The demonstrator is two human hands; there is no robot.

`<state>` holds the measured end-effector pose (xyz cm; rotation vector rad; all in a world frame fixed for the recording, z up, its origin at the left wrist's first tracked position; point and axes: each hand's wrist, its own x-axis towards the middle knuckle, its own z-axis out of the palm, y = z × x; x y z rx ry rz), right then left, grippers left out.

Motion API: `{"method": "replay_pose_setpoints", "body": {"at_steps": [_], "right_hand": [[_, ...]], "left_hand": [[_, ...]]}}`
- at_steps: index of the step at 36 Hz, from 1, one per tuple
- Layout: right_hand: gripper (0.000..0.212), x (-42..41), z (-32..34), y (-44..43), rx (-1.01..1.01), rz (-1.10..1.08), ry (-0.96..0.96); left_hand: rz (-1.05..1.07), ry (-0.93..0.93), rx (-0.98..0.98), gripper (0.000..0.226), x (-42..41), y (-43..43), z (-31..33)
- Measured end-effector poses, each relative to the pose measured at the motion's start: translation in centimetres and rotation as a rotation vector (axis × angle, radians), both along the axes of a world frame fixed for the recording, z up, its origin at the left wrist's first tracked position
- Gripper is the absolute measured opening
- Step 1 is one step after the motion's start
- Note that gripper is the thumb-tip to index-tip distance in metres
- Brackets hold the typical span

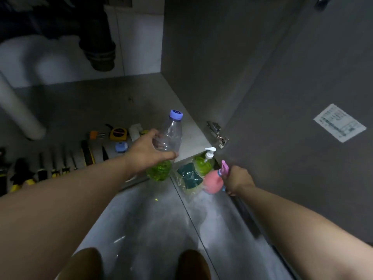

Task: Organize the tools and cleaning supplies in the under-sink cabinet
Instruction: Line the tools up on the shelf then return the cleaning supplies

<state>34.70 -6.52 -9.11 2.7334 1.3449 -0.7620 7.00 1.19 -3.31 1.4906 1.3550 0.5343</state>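
My left hand (148,152) grips a clear plastic bottle (170,134) with a purple cap and green liquid at its bottom, held at the front edge of the cabinet floor (84,102). My right hand (238,179) holds a pink spray bottle (214,181) by its neck, low on the room floor beside the open cabinet door (292,98). Between the two bottles lie a green pump bottle (203,162) and a bagged green sponge (189,175).
Tools lie in a row along the cabinet's front left: screwdrivers (54,164), pliers (22,174), a yellow tape measure (118,133), a small blue item (121,147). A white pipe (18,112) slants at the left and a dark drain pipe (99,47) hangs above. A hinge (217,133) sits on the door.
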Motion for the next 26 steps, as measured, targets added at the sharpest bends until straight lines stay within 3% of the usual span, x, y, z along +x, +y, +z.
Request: {"method": "replay_pose_setpoints", "body": {"at_steps": [9, 16, 22, 26], "right_hand": [[0.043, -1.1, 4.5, 1.3, 0.227, 0.225, -0.244], [0.028, -1.9, 12.1, 7.5, 0.536, 0.264, -0.119], [0.026, -3.8, 13.1, 14.9, 0.544, 0.311, -0.078], [0.023, -5.2, 11.1, 18.9, 0.512, 0.311, -0.037]], "left_hand": [[0.161, 0.001, 0.056, 0.061, -0.8, 3.4, -1.4], [0.358, -0.111, 0.054, 0.064, -1.0, 5.0, -0.7], [0.498, -0.199, 0.038, 0.069, -1.7, 6.0, -0.7], [0.499, -0.282, 0.027, 0.061, -2.4, 6.1, -1.7]]}}
